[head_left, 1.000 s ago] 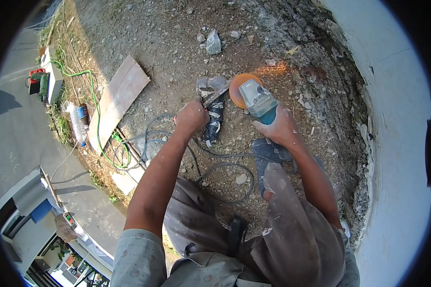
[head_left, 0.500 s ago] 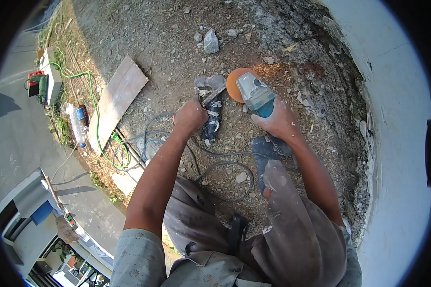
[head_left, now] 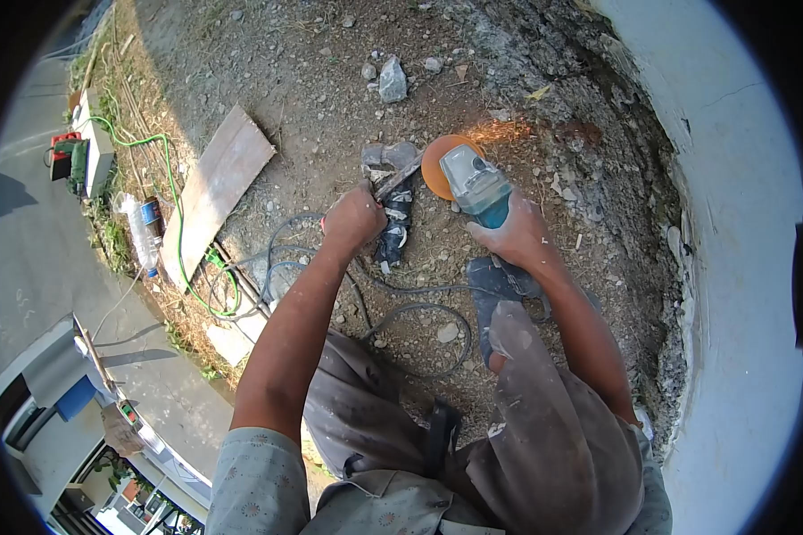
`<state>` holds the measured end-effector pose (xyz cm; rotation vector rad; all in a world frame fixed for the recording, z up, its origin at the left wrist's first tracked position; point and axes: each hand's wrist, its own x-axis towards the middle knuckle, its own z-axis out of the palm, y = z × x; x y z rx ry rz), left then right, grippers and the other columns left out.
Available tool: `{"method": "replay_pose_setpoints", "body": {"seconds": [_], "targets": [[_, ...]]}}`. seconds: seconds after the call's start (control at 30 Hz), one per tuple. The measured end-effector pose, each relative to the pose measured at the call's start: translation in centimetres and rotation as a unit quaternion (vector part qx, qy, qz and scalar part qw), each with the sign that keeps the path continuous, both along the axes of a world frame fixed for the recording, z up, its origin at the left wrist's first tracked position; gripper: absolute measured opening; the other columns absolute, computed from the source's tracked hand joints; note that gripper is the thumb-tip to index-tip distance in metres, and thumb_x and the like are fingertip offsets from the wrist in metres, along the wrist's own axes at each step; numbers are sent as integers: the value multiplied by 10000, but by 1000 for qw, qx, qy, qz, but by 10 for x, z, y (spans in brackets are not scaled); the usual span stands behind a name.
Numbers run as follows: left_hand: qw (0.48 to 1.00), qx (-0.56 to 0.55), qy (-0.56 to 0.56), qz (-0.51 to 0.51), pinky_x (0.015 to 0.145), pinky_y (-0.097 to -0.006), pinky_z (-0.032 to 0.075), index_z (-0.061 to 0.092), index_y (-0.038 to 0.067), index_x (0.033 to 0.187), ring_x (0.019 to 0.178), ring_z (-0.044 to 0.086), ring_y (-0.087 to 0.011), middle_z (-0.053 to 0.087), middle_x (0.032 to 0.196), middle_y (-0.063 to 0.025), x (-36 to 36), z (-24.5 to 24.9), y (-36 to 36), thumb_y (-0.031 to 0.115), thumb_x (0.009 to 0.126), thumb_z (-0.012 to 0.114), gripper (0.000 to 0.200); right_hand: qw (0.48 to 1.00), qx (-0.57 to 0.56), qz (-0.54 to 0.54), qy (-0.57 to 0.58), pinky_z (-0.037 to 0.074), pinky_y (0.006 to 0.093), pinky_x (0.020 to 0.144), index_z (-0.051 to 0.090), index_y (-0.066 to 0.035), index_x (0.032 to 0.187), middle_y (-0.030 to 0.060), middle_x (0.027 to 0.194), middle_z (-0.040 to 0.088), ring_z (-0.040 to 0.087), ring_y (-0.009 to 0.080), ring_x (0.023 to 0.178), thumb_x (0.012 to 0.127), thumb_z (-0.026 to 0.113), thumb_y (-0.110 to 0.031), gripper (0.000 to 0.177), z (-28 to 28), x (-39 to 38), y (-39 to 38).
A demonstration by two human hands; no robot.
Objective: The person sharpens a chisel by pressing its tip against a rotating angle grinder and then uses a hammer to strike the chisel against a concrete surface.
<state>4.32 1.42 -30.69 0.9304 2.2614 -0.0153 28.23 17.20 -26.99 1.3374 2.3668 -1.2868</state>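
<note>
My left hand (head_left: 353,217) is closed around a short metal bar (head_left: 399,176) that slants up to the right. The bar's far end meets the edge of an orange disc (head_left: 446,167). That disc belongs to an angle grinder (head_left: 475,185), gripped by its teal body in my right hand (head_left: 518,230). Orange sparks (head_left: 500,131) stream away from the disc to the right. Beneath the bar, a hammer (head_left: 390,155) lies on the dirt, its handle wrapped in dark, torn tape and partly hidden by the bar and my left hand.
A grey cable (head_left: 419,306) loops over the ground between my legs. Left of me are a board (head_left: 219,196), a green cord (head_left: 171,169) and a plastic bottle (head_left: 140,234). A pale rock (head_left: 393,80) lies ahead; a white wall (head_left: 740,267) rises on the right.
The grinder has shifted slightly, its disc now showing a little lower and wider. The spark stream is brighter and denser. My left hand stays nearly still on the bar.
</note>
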Motion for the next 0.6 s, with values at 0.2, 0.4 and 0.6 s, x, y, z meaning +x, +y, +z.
{"method": "replay_pose_setpoints", "body": {"seconds": [0.2, 0.4, 0.6], "targets": [[999, 31, 1, 26, 831, -526, 530, 623, -4, 1027, 948, 686, -450, 699, 936, -289, 2, 2, -1, 122, 836, 601, 230, 1000, 9, -3, -1, 534, 475, 921, 567, 63, 1234, 267, 1102, 700, 685, 424, 1047, 712, 831, -395, 743, 4, 0, -5], [999, 40, 7, 24, 833, -523, 528, 629, -11, 1022, 942, 685, -455, 695, 926, -296, 2, -2, -3, 119, 834, 603, 230, 999, 3, -3, -41, 535, 473, 925, 564, 58, 1244, 268, 1105, 700, 685, 424, 1051, 707, 836, -407, 760, 8, -3, -5], [1000, -21, -13, 6, 865, -518, 546, 601, 17, 1118, 1022, 694, -415, 712, 1046, -254, -1, 2, 1, 173, 873, 597, 291, 1000, 1, -9, -10, 531, 467, 932, 566, 49, 1257, 262, 1120, 699, 682, 417, 1060, 704, 837, -406, 766, -3, 5, -4]]}}
